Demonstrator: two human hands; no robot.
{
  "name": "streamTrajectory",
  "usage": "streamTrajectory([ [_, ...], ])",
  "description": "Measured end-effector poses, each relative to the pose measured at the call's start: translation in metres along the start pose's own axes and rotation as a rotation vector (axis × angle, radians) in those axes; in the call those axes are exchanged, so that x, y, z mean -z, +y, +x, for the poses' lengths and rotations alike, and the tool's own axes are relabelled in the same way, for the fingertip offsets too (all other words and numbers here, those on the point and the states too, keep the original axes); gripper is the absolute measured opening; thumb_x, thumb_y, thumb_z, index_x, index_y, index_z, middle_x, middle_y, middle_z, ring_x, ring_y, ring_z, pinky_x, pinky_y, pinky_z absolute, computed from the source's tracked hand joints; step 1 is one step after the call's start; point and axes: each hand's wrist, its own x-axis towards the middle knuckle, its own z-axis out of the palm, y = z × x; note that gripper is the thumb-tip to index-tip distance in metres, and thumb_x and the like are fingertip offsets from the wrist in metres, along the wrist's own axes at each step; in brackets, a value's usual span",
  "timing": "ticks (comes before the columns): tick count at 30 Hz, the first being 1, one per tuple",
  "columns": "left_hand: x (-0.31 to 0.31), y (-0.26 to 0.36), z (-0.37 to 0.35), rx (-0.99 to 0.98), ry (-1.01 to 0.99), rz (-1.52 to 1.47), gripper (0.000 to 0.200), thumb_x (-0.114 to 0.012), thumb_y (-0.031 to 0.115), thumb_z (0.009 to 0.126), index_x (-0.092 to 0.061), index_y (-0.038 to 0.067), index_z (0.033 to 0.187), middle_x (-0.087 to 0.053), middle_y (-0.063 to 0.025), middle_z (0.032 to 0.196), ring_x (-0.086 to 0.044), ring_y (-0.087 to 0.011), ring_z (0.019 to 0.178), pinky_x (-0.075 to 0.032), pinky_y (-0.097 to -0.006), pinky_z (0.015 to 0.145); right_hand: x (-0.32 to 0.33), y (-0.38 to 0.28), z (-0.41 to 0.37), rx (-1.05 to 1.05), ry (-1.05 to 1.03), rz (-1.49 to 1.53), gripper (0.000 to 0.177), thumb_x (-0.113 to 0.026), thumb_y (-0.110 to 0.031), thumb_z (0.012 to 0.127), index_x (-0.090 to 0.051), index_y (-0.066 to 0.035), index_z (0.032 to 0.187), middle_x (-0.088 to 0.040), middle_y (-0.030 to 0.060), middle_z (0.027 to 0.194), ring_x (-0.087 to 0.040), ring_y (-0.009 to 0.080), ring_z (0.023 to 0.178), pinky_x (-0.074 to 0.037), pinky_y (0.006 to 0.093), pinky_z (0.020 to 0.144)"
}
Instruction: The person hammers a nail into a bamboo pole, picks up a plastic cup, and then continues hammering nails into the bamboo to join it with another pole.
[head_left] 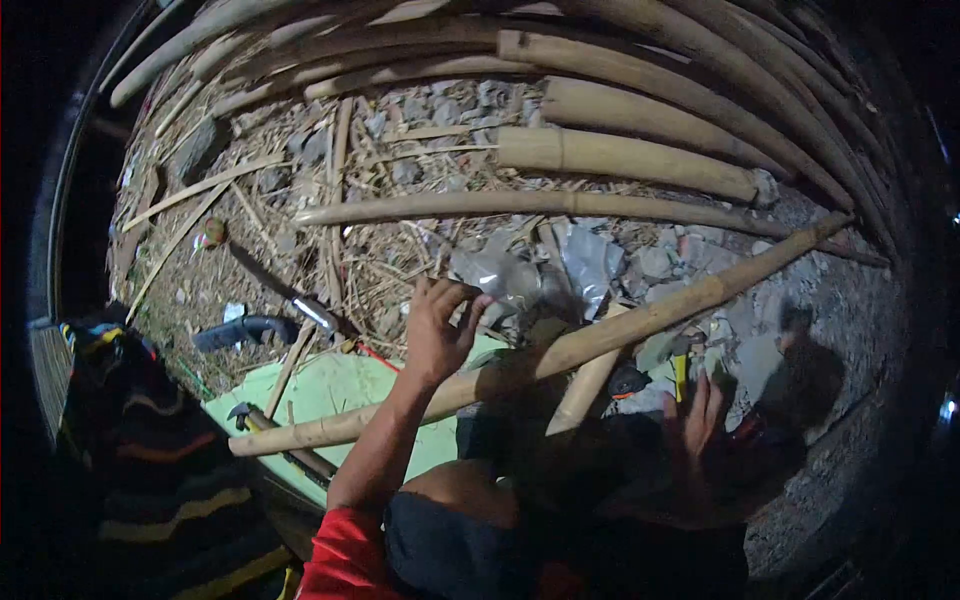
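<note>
Knee [450, 500]: closest to the lens, bottom middle, with the red sleeve [345, 555] right beside it.
Cloth [140, 470]: striped and bunched up at the far left edge, so that side is pretty much walled off.
Board [330, 385]: pale green, flat on the ground, its left corner pointing at the cloth. Some small tool [240, 412] sits on the near edge, can't tell what kind.
Knife [250, 328]: dark handle, lying in the straw just past the board's far edge, well apart from both hands.
Left hand [440, 330]: raised above the pole with the fingers loosely curled, nothing in it that I can see. The forearm crosses in front of the pole.
Pole [650, 310]: long bamboo slanting from the board's near left edge up to the right, tip out on the gravel [850, 300].
Stub [585, 385]: short bamboo piece tucked under the pole around the middle.
Right hand [695, 420]: fingers spread, empty, down in the shadow just below the pole and near the stub.
Stack [620, 155]: bamboo poles across the top and curving down the right, cut ends facing inward.
Free room: only the strip between stack and pole, and it's cluttered with plastic scraps [500, 270].
</note>
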Motion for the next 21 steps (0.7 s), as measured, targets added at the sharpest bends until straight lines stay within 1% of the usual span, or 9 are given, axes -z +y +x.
streamTrajectory([
  [2, -0.012, 0.030, 0.011, -0.060, -0.059, -0.162, 0.006, -0.076, 0.006, 0.091, -0.072, 0.004, 0.096, -0.069, -0.0123, 0.092, -0.066, -0.0324, 0.083, -0.053, -0.0428, 0.074, 0.002, -0.030, 0.047, 0.311, -0.096, 0.088, 0.095, -0.088, -0.049, 0.078, -0.048, 0.000, 0.149, -0.046, 0.0271, 0.148, -0.048, 0.0456, 0.133, -0.038, 0.0572, 0.113],
  [4, -0.029, 0.056, 0.017, -0.082, -0.175, -0.368, 0.007, -0.077, 0.004, 0.090, -0.072, 0.005, 0.096, -0.069, -0.0125, 0.094, -0.067, -0.0314, 0.086, -0.054, -0.0410, 0.074, 0.020, -0.102, 0.087, 0.472, -0.300, 0.122, 0.110, -0.092, -0.047, 0.073, -0.037, -0.002, 0.157, -0.045, 0.0299, 0.150, -0.044, 0.0480, 0.139, -0.038, 0.0556, 0.115],
  [5, -0.034, 0.068, 0.021, -0.145, -0.225, -0.463, 0.008, -0.076, 0.003, 0.090, -0.072, 0.005, 0.096, -0.067, -0.0136, 0.098, -0.068, -0.0315, 0.090, -0.054, -0.0390, 0.073, 0.026, -0.136, 0.103, 0.524, -0.398, 0.147, 0.117, -0.093, -0.045, 0.070, -0.031, -0.003, 0.160, -0.044, 0.0308, 0.151, -0.042, 0.0488, 0.142, -0.038, 0.0545, 0.116],
  [8, -0.041, 0.093, 0.018, -0.261, -0.382, -0.588, 0.010, -0.077, 0.003, 0.089, -0.070, 0.003, 0.097, -0.066, -0.0136, 0.099, -0.067, -0.0321, 0.089, -0.054, -0.0390, 0.074, 0.018, -0.160, 0.126, 0.449, -0.697, 0.329, 0.124, -0.093, -0.032, 0.069, -0.020, -0.006, 0.165, -0.045, 0.0299, 0.154, -0.045, 0.0462, 0.142, -0.040, 0.0494, 0.116],
  [9, -0.046, 0.093, 0.015, -0.320, -0.353, -0.612, 0.014, -0.077, 0.002, 0.089, -0.068, 0.003, 0.099, -0.065, -0.0127, 0.099, -0.066, -0.0317, 0.088, -0.054, -0.0397, 0.075, 0.014, -0.160, 0.129, 0.424, -0.818, 0.408, 0.125, -0.093, -0.029, 0.068, -0.018, -0.006, 0.166, -0.045, 0.0295, 0.155, -0.047, 0.0448, 0.141, -0.041, 0.0477, 0.116],
  [12, -0.050, 0.091, 0.012, -0.339, -0.351, -0.648, 0.016, -0.078, 0.012, 0.091, -0.068, 0.006, 0.101, -0.061, -0.0131, 0.099, -0.065, -0.0340, 0.091, -0.054, -0.0429, 0.074, 0.006, -0.145, 0.125, 0.439, -0.797, 0.512, 0.122, -0.090, -0.023, 0.069, -0.018, -0.007, 0.166, -0.048, 0.0281, 0.153, -0.053, 0.0404, 0.137, -0.044, 0.0445, 0.113],
  [15, -0.054, 0.087, 0.009, -0.324, -0.377, -0.551, 0.018, -0.077, 0.016, 0.091, -0.067, 0.008, 0.104, -0.061, -0.0123, 0.100, -0.066, -0.0347, 0.088, -0.055, -0.0433, 0.069, -0.002, -0.129, 0.124, 0.336, -0.858, 0.521, 0.123, -0.091, -0.024, 0.068, -0.019, -0.006, 0.166, -0.050, 0.0284, 0.150, -0.055, 0.0380, 0.136, -0.046, 0.0455, 0.111],
  [18, -0.050, 0.098, 0.019, -0.365, -0.431, -0.431, 0.019, -0.077, 0.014, 0.091, -0.065, 0.008, 0.106, -0.066, -0.0118, 0.101, -0.067, -0.0343, 0.093, -0.054, -0.0429, 0.073, 0.002, -0.124, 0.124, 0.325, -0.863, 0.499, 0.123, -0.092, -0.026, 0.068, -0.019, -0.007, 0.166, -0.052, 0.0277, 0.148, -0.056, 0.0398, 0.133, -0.047, 0.0463, 0.110],
  [21, -0.058, 0.107, 0.028, -0.394, -0.424, -0.360, 0.022, -0.072, 0.025, 0.097, -0.061, 0.010, 0.109, -0.063, -0.0147, 0.104, -0.068, -0.0387, 0.084, -0.055, -0.0482, 0.062, -0.003, -0.117, 0.114, 0.429, -0.691, 0.470, 0.124, -0.092, -0.026, 0.069, -0.018, -0.009, 0.166, -0.053, 0.0276, 0.147, -0.056, 0.0426, 0.132, -0.048, 0.0478, 0.109],
])
